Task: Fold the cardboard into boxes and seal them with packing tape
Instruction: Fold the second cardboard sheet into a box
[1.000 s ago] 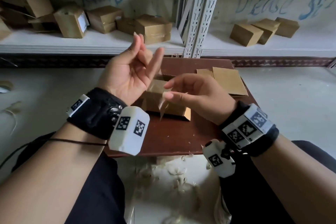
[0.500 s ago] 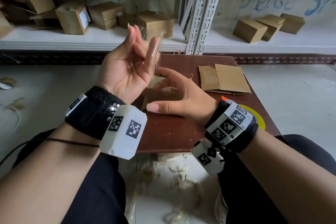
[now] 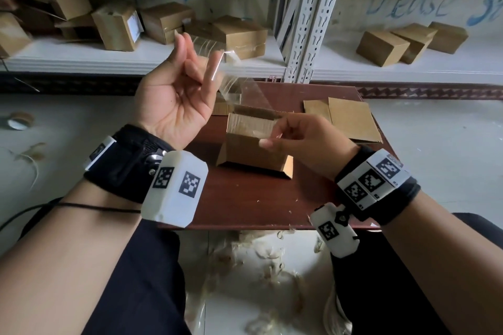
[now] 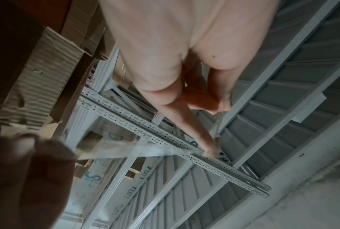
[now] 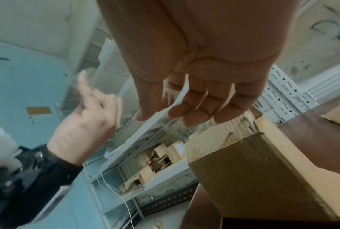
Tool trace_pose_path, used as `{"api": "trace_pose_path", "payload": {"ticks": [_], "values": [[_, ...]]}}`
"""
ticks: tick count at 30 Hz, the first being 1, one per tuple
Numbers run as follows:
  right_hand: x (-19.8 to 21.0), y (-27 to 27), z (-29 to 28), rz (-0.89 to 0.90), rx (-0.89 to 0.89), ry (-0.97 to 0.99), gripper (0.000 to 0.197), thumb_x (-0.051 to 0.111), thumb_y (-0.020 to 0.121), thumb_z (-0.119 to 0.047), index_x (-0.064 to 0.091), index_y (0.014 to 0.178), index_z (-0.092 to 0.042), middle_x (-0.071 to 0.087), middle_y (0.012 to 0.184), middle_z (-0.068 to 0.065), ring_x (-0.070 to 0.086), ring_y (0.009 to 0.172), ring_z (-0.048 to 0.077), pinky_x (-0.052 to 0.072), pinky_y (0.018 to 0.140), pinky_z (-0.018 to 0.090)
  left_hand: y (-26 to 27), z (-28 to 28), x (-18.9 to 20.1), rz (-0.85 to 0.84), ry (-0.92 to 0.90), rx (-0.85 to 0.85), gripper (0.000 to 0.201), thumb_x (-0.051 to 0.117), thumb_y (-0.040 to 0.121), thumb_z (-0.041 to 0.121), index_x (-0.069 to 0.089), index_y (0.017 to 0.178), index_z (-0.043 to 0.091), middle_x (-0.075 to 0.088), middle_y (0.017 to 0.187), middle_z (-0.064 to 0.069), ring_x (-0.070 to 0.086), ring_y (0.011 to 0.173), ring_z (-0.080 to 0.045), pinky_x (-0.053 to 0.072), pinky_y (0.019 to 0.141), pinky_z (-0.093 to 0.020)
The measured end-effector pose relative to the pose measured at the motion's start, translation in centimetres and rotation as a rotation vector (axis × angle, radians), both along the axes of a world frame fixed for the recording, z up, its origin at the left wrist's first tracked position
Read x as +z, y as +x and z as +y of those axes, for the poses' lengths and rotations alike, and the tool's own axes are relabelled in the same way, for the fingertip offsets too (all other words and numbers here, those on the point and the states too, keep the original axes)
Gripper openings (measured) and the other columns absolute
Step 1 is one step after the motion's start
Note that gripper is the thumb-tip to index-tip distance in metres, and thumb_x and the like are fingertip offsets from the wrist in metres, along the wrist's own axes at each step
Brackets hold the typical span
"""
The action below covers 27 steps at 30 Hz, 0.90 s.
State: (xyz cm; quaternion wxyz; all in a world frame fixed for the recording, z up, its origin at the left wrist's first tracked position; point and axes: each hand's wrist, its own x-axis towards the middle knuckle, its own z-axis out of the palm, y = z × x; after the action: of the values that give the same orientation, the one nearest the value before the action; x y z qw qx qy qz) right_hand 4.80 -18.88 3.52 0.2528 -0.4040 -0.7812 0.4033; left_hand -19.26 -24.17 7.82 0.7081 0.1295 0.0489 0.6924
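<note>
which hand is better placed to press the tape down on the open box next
Right. The right hand pinches the strip of clear tape just above the open box, while the left hand holds the other end up higher, nearer the shelves.

Both hands (image 3: 177, 95) (image 3: 307, 141) stretch clear tape (image 3: 245, 92) above the box (image 3: 253, 147).

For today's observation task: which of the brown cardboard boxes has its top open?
The brown cardboard box on the dark wooden table between the hands; those on the white shelf look closed.
</note>
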Motion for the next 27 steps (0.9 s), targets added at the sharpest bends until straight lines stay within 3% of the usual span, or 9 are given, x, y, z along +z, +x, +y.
{"api": "trace_pose_path", "payload": {"ticks": [4, 7, 9, 12, 16, 19, 21, 23, 27], "values": [[1.2, 1.5, 0.3, 0.105, -0.075, -0.05, 0.034, 0.088, 0.066, -0.053, 0.076, 0.081, -0.025, 0.075, 0.082, 0.013, 0.065, 0.072, 0.019, 0.057, 0.077, 0.043, -1.4, -0.4, 0.2, 0.058, -0.004, 0.081, 0.011, 0.071, 0.084, 0.008, 0.074, 0.092, 0.0, 0.074, 0.082, -0.006, 0.068, 0.064, -0.014, 0.064, 0.078, -0.042], [2.5, 2.8, 0.3, 0.149, -0.122, -0.064, 0.04, 0.09, 0.065, -0.039, 0.078, 0.097, -0.018, 0.075, 0.086, 0.018, 0.067, 0.072, 0.022, 0.059, 0.075, 0.042, -2.6, -0.6, 0.2, 0.171, -0.013, 0.168, 0.014, 0.072, 0.084, 0.011, 0.072, 0.097, 0.006, 0.07, 0.08, 0.001, 0.062, 0.065, -0.007, 0.064, 0.078, -0.037], [3.0, 3.6, 0.7, 0.125, -0.13, -0.055, 0.046, 0.091, 0.061, -0.041, 0.079, 0.095, -0.014, 0.077, 0.083, 0.016, 0.069, 0.071, 0.021, 0.058, 0.071, 0.036, -3.2, -0.7, 0.2, 0.38, 0.001, 0.255, 0.005, 0.069, 0.088, 0.014, 0.073, 0.09, 0.013, 0.064, 0.076, 0.003, 0.059, 0.065, -0.004, 0.062, 0.083, -0.036], [3.3, 4.7, 1.9, 0.031, -0.191, 0.003, 0.041, 0.089, 0.058, -0.051, 0.079, 0.079, -0.018, 0.076, 0.073, 0.01, 0.064, 0.063, 0.015, 0.053, 0.065, 0.031, -4.1, -0.7, -0.2, 0.702, -0.018, 0.411, 0.018, 0.062, 0.093, 0.012, 0.074, 0.081, 0.018, 0.062, 0.072, 0.004, 0.057, 0.064, -0.004, 0.06, 0.089, -0.039], [3.7, 5.8, 3.2, -0.041, -0.279, 0.081, 0.024, 0.087, 0.074, -0.044, 0.077, 0.073, -0.023, 0.069, 0.061, -0.007, 0.056, 0.052, 0.001, 0.047, 0.062, 0.027, -4.6, -0.2, -1.3, 0.996, -0.083, 0.598, 0.007, 0.074, 0.084, 0.009, 0.079, 0.085, 0.015, 0.069, 0.079, -0.005, 0.066, 0.072, -0.014, 0.06, 0.093, -0.049], [4.2, 5.9, 3.7, -0.036, -0.32, 0.096, 0.018, 0.085, 0.08, -0.037, 0.075, 0.076, -0.023, 0.062, 0.054, -0.016, 0.047, 0.042, -0.001, 0.039, 0.055, 0.021, -4.0, 0.8, -2.3, 1.137, -0.147, 0.752, 0.006, 0.08, 0.086, 0.012, 0.08, 0.091, 0.015, 0.074, 0.079, -0.004, 0.071, 0.078, -0.017, 0.062, 0.089, -0.042], [4.4, 5.8, 4.2, -0.025, -0.317, 0.085, 0.017, 0.086, 0.079, -0.039, 0.076, 0.075, -0.025, 0.066, 0.058, -0.015, 0.051, 0.05, -0.001, 0.047, 0.06, 0.023, -3.8, 1.8, -2.9, 1.167, -0.191, 0.861, 0.011, 0.081, 0.087, 0.016, 0.08, 0.098, 0.013, 0.076, 0.081, -0.003, 0.073, 0.082, -0.017, 0.062, 0.083, -0.035], [4.4, 5.5, 4.6, -0.01, -0.331, 0.062, 0.017, 0.087, 0.078, -0.042, 0.079, 0.079, -0.026, 0.071, 0.069, -0.006, 0.06, 0.067, 0.011, 0.058, 0.079, 0.04, -3.6, 2.7, -3.2, 1.162, -0.222, 0.984, 0.015, 0.083, 0.085, 0.024, 0.081, 0.098, 0.017, 0.077, 0.08, -0.001, 0.073, 0.08, -0.015, 0.06, 0.079, -0.03], [4.4, 4.6, 4.8, 0.085, -0.348, 0.009, 0.034, 0.091, 0.065, -0.05, 0.079, 0.091, -0.031, 0.075, 0.077, -0.005, 0.067, 0.076, 0.015, 0.061, 0.094, 0.047, -3.0, 4.0, -2.9, 1.12, -0.209, 1.215, 0.005, 0.081, 0.084, 0.031, 0.079, 0.088, 0.029, 0.075, 0.073, 0.008, 0.07, 0.074, -0.011, 0.062, 0.083, -0.042]]}}
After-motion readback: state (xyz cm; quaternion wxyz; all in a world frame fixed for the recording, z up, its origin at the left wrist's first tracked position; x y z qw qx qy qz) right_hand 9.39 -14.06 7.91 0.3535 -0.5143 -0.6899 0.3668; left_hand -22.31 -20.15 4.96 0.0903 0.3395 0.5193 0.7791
